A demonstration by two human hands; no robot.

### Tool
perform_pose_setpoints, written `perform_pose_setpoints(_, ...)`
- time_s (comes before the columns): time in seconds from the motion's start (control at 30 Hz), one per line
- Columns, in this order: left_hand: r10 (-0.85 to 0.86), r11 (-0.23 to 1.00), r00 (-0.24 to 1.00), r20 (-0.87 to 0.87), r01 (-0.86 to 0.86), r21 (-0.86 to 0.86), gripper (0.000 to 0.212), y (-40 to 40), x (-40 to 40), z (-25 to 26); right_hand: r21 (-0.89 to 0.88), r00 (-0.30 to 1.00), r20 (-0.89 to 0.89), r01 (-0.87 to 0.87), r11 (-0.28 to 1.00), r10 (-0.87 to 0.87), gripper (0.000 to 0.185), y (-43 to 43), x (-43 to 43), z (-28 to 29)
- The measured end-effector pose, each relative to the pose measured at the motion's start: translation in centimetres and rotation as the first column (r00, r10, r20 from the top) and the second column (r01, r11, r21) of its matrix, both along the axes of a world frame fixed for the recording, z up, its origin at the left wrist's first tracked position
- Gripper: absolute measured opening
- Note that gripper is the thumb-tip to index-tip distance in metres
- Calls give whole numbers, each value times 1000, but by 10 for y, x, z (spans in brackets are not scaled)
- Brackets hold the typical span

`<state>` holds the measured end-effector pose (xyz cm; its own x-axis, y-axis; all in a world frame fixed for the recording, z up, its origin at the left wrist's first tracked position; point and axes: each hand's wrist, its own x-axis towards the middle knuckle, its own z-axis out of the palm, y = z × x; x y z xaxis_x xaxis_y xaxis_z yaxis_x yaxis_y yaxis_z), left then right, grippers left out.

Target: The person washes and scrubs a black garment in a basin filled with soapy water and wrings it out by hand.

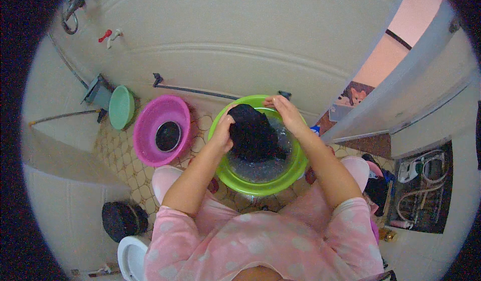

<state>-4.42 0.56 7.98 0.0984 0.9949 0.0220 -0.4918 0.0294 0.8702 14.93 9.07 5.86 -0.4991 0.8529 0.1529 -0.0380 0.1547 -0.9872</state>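
Note:
A wet-looking black cloth point(250, 134) is bunched up over a lime-green basin point(240, 189). My left hand point(224, 132) grips the cloth at its left edge, and the cloth's lower end hangs down to the water point(255, 172) in the basin. Small bubbles or foam show on the water's surface. My right hand point(285, 112) is over the basin's far right side, with fingers extended and nothing in it. A gap separates it from the cloth. The basin stands on the floor between my knees.
On the tiled floor point(112, 149) to the left stand a pink basin point(142, 142) with something dark in it and a small green basin point(121, 108). A black container point(122, 221) is nearer. A wall bar point(199, 90) runs behind; a door point(424, 82) is at right.

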Motion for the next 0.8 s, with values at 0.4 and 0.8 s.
perform_pose_setpoints(0.4,381,844,910,167,-268,-465,43,32,20,-41,-772,909,-413,-379,511,50,56,-50,-49,7)
perform_pose_setpoints(0.8,-327,945,934,145,326,30,59,24,7,12,-742,930,-300,-368,560,214,52,-49,-24,15)
